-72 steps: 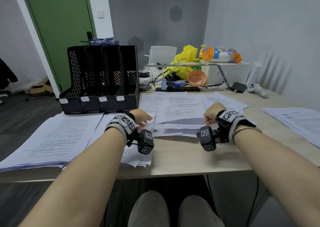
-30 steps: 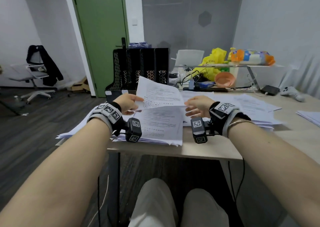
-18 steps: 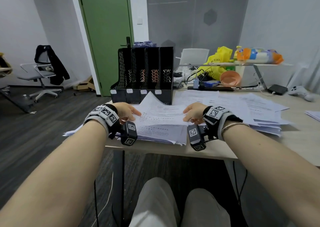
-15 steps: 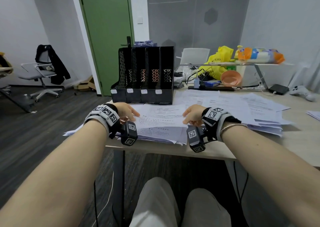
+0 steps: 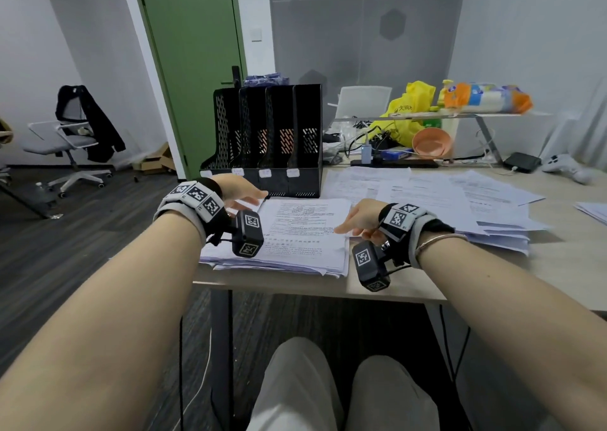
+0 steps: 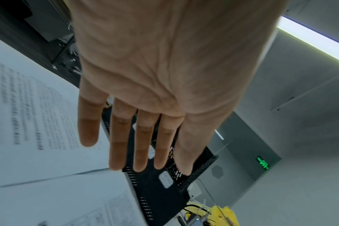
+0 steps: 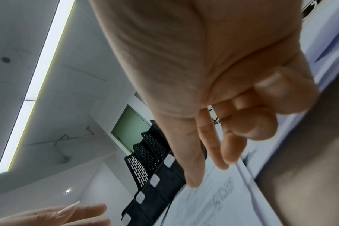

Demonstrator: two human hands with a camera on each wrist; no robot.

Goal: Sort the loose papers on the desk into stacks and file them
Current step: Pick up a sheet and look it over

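Note:
A stack of printed papers (image 5: 302,233) lies flat at the desk's near left corner, in front of a black file organizer (image 5: 272,135) with several upright slots. My left hand (image 5: 243,195) hovers over the stack's far left corner; its fingers (image 6: 137,137) are straight and hold nothing, with the stack (image 6: 29,122) and the organizer (image 6: 155,191) beneath. My right hand (image 5: 356,222) is at the stack's right edge. Its fingers (image 7: 192,152) reach toward the top sheet (image 7: 213,203), the others loosely curled, gripping nothing.
A wide spread of loose papers (image 5: 460,200) covers the desk to the right, with more sheets (image 5: 594,209) at the far right edge. Behind are an orange bowl (image 5: 432,143), cables and a white controller (image 5: 563,166). An office chair (image 5: 72,141) stands left of the desk.
A sheet held up by both hands a second ago now lies flat on top of the near stack. Both hands have let go of it, and the left hand's fingers have straightened.

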